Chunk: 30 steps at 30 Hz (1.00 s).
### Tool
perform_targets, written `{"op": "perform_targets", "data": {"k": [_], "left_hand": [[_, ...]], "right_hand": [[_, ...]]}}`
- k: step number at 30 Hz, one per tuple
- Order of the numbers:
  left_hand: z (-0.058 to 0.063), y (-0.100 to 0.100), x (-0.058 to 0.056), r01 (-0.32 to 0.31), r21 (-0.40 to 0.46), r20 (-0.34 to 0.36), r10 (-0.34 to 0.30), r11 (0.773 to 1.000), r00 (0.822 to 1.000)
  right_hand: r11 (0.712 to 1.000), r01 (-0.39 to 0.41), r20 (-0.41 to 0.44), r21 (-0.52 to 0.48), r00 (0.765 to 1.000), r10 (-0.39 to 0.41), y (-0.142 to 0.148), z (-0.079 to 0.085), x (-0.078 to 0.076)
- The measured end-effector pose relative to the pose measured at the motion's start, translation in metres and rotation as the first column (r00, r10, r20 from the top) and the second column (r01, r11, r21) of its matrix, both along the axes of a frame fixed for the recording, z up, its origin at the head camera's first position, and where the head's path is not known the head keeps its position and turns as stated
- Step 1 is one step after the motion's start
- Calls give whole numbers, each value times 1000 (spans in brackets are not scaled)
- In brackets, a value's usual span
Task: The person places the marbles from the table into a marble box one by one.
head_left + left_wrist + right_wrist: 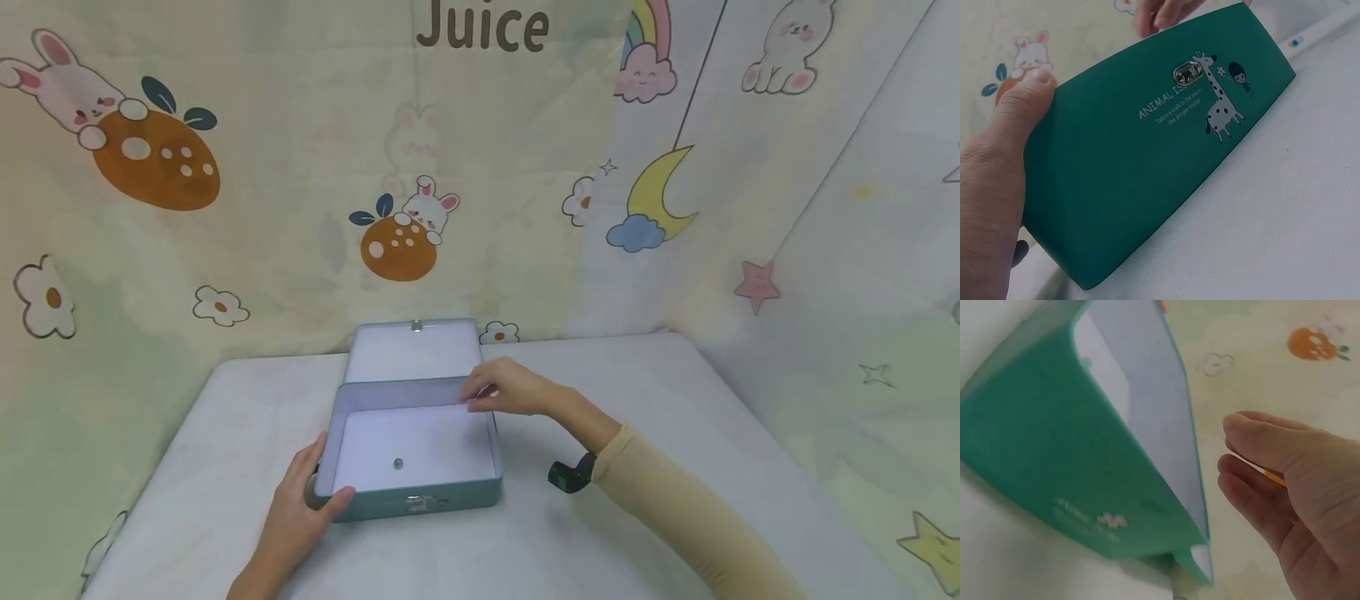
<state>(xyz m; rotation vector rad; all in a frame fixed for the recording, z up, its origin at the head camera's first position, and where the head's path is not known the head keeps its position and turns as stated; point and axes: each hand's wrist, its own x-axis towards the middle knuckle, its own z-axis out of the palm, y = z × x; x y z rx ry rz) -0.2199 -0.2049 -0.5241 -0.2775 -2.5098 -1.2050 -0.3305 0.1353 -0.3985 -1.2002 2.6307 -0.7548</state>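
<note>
A green tin box [416,502] stands on the table with its hinged lid [414,350] folded back. Its outer front bears a giraffe print [1221,109] and a metal clasp [1188,74]. On the pale inside floor lies a small green bead-like piece [398,463]. My left hand [294,504] grips the box's left front corner, thumb over the front rim. Above the back right corner is my right hand [513,387], fingers bent loosely downward. In the right wrist view that hand [1291,487] shows nothing plainly held; an orange sliver [1275,478] appears in the gap between its fingers.
A dark green and black object [572,475] sits beside the right cuff, to the right of the box. White cloth covers the table [600,375]. A printed fabric wall [285,208] rises along the table's back edge, close behind the lid.
</note>
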Motion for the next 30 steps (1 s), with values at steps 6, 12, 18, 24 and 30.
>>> {"op": "perform_targets", "data": {"k": [6,12,18,24,30], "left_hand": [[0,-2,1,-10,-13,5,10,1000,1000],[2,-3,1,-2,-9,35,3,1000,999],[4,-2,1,11,11,30,-11,1000,999],[5,3,2,27,32,39,-28,999,999],[2,5,1,10,21,38,-11,1000,999]], "right_hand": [[985,139,-22,-101,990,-142,48,0,17],[935,299,-25,-192,951,-309,99,-12,35],[872,398,-7,-285,909,-417,139,-32,48],[804,504,12,-314,849,-528,174,-51,62],[744,585,-55,-323,773,-632,205,-76,70]]}}
